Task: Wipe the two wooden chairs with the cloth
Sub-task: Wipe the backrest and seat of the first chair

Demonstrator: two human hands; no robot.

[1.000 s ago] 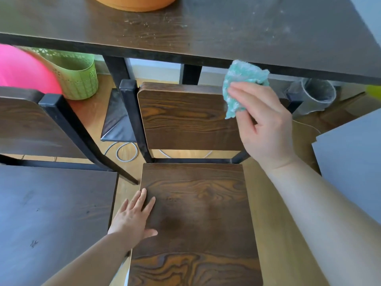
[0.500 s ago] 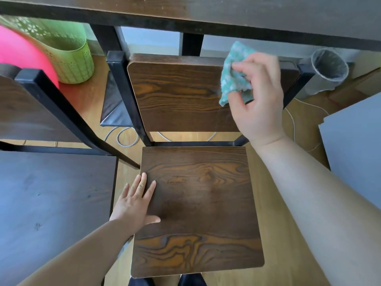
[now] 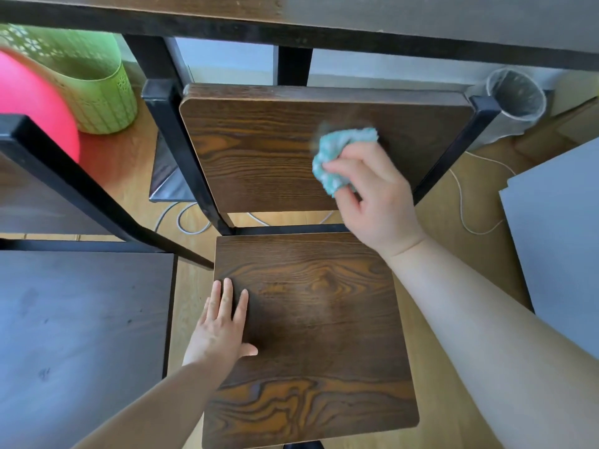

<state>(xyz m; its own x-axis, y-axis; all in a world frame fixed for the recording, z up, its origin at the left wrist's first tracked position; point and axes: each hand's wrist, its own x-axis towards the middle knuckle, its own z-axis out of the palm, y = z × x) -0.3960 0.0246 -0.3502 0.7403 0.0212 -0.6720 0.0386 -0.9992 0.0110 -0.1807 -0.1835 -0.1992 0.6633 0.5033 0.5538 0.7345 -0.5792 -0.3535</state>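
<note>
In the head view, the right hand (image 3: 372, 196) has its grip closed round the bunched teal terry cloth (image 3: 340, 157) and presses it on the dark grained wooden backrest (image 3: 259, 150), the wad serving as a firm wiping pad. The left hand (image 3: 220, 322) lies flat, grip open, on the matching wooden seat (image 3: 317, 335), probably to steady the chair (the second chair's dull dark seat (image 3: 81, 335) stands just to the left)

Bright daylight — cloth (image 3: 340, 157) motion-blurred, wide-angle bending at edges, soft shadows.
</note>
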